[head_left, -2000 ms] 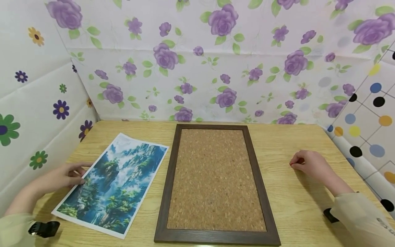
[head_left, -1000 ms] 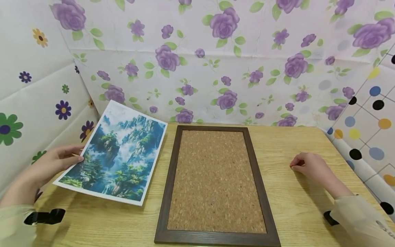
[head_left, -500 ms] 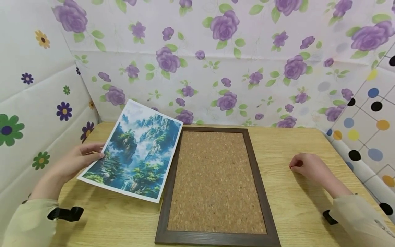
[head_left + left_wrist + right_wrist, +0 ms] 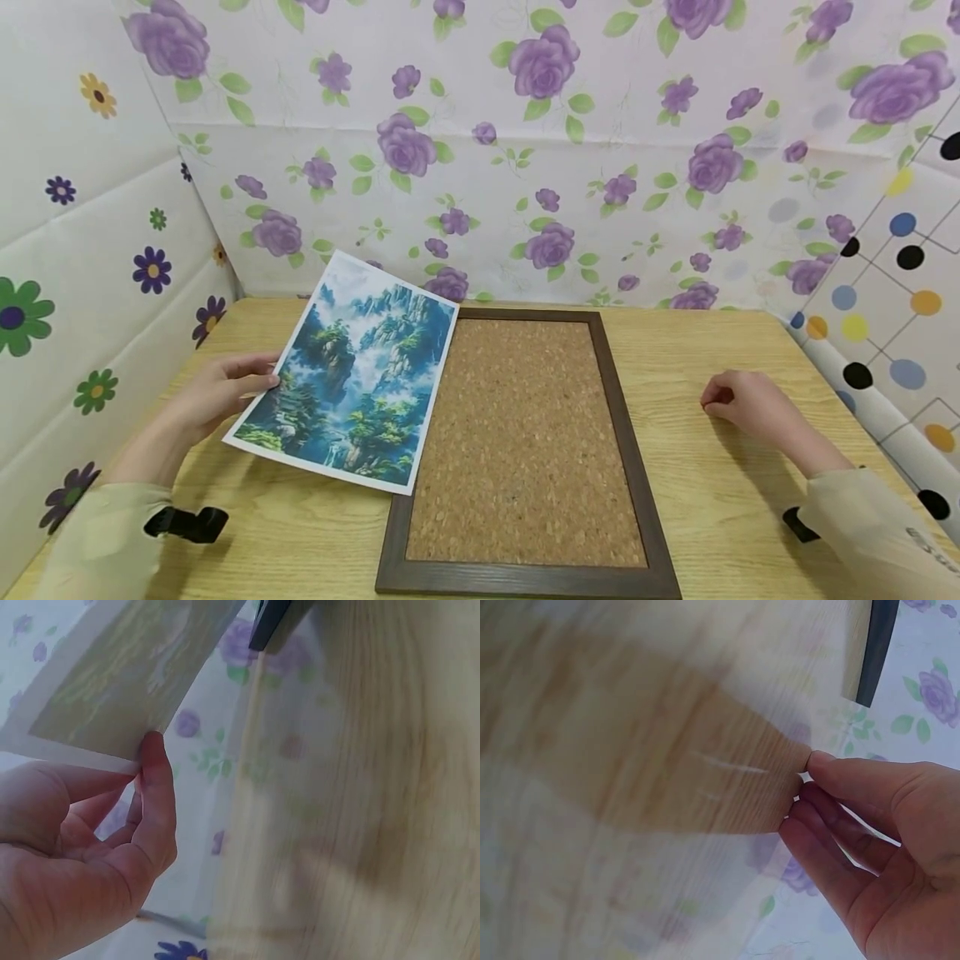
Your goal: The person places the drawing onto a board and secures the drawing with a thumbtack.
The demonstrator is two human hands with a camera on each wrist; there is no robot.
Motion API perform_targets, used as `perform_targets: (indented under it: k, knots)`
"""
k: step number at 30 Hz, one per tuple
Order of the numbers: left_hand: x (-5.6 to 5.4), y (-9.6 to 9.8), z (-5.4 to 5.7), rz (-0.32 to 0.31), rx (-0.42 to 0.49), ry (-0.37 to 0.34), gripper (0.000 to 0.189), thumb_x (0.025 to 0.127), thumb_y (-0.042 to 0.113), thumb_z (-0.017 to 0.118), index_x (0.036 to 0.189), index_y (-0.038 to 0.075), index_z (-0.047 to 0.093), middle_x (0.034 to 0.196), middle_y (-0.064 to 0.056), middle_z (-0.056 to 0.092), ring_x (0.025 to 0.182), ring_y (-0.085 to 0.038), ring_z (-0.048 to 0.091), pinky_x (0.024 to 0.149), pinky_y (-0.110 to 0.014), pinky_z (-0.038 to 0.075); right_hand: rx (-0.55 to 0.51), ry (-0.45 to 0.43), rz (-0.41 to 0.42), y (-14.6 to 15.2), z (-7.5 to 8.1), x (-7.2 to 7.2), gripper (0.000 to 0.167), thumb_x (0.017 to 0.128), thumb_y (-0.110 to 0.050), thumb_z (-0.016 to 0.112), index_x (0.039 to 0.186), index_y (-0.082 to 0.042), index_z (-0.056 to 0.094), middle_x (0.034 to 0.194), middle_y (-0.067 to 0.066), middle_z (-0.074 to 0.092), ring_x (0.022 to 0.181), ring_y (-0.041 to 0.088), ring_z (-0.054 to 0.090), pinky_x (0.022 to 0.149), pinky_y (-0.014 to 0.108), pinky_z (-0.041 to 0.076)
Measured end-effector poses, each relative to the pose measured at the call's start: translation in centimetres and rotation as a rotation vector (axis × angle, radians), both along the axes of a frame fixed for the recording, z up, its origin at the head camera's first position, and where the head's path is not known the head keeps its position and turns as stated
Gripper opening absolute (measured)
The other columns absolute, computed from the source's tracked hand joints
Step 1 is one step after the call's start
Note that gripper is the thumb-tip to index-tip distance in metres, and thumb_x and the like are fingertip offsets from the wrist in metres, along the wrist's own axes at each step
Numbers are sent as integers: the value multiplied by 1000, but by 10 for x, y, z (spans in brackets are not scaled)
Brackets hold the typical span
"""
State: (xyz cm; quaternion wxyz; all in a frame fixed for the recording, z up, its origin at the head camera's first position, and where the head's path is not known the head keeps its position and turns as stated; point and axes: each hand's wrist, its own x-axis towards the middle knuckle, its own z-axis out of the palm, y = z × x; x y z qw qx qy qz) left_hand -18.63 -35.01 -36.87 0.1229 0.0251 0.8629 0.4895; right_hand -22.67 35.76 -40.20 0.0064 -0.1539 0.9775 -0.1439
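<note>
My left hand (image 4: 225, 387) pinches the left edge of a printed landscape picture (image 4: 352, 375) of blue-green misty mountains with a white border. The sheet is lifted and tilted, its right part overlapping the left side of a cork board (image 4: 532, 442) in a dark brown frame. In the left wrist view, thumb and fingers meet at the edge of the sheet (image 4: 82, 755). To the right of the board, my right hand (image 4: 757, 408) rests at the table, fingertips together. A tiny red thing (image 4: 704, 406) shows at its fingertips; most of it is hidden, so its kind is unclear.
The wooden table (image 4: 697, 350) carries the board at its middle. A flowered cloth wall (image 4: 480, 167) rises behind the table, with patterned cloth walls at left and right. Black straps with a camera (image 4: 187, 523) sit at the wrists.
My left hand has picked the picture up off the table and carried it rightward, so it now overlaps the board's left side. The right hand has stayed almost still.
</note>
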Motion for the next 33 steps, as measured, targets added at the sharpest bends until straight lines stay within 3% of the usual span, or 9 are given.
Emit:
perform_targets:
  k: [5, 9, 12, 19, 24, 26, 33]
  knots:
    - [-1, 11, -6, -16, 3, -19, 65, 103, 33, 54, 154, 1, 30, 122, -2, 51, 100, 12, 53, 109, -55, 43, -3, 3, 6, 1, 0, 0, 7, 84, -7, 75, 82, -13, 72, 78, -2, 68, 69, 7, 57, 61, 25, 48]
    - [-1, 22, -11, -34, 23, -21, 62, 102, 30, 55, 152, 0, 35, 113, 1, 54, 100, 8, 55, 97, -33, 52, -4, -13, 1, 0, 1, 1, 6, 85, -7, 75, 83, -13, 72, 79, -2, 68, 70, 8, 59, 61, 25, 49]
    - [0, 31, -13, -43, 35, -25, 60, 102, 28, 55, 151, -1, 37, 109, 2, 55, 99, 5, 56, 88, -22, 51, -5, -15, 0, -1, 2, 1, 6, 85, -7, 75, 83, -12, 72, 79, -1, 69, 70, 9, 59, 61, 26, 49]
    - [1, 44, -12, -57, 35, -37, 59, 101, 29, 57, 149, 0, 41, 109, 1, 57, 99, 1, 57, 86, -25, 53, -7, -3, -1, 1, 1, 1, 7, 84, -7, 75, 83, -13, 73, 78, -1, 69, 69, 9, 59, 61, 24, 48]
    - [2, 46, -10, -79, 17, -54, 58, 101, 29, 57, 149, 1, 42, 134, -20, 55, 113, -7, 59, 99, -48, 54, -12, 10, 6, 1, 1, 2, 7, 84, -7, 75, 82, -14, 73, 78, -2, 69, 69, 8, 59, 61, 24, 48]
    - [2, 47, -9, -82, 20, -64, 57, 101, 29, 57, 149, 1, 42, 139, -22, 53, 113, -8, 60, 99, -49, 54, -14, 18, 8, 1, 1, 3, 8, 84, -7, 76, 82, -14, 73, 78, -2, 69, 69, 8, 59, 61, 24, 48]
    - [4, 53, -6, -111, 43, -97, 52, 99, 19, 60, 144, -4, 47, 103, -3, 64, 93, -6, 66, 81, -29, 59, -12, 25, 11, 3, 1, 2, 8, 85, -7, 74, 82, -15, 73, 78, -3, 69, 69, 7, 59, 61, 23, 48]
